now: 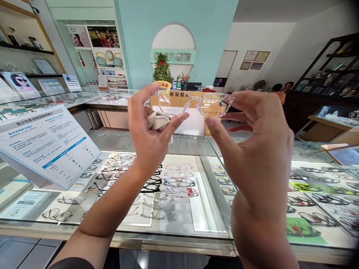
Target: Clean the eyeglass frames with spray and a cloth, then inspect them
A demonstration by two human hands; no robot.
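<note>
I hold a pair of clear-framed glasses (196,103) up at chest height over a glass counter. My left hand (150,130) pinches the left lens between thumb and fingers, with a small beige cloth (157,120) folded in the same grip. My right hand (258,142) holds the right rim and hinge end with its fingertips. The glasses face me, level, lenses transparent.
Below is a glass display counter (179,228) with several rows of eyeglass frames inside. A tilted blue-and-white information sign (47,144) stands at left. A cashier desk (179,112) with a potted plant (162,71) is behind; dark shelving (331,71) at right.
</note>
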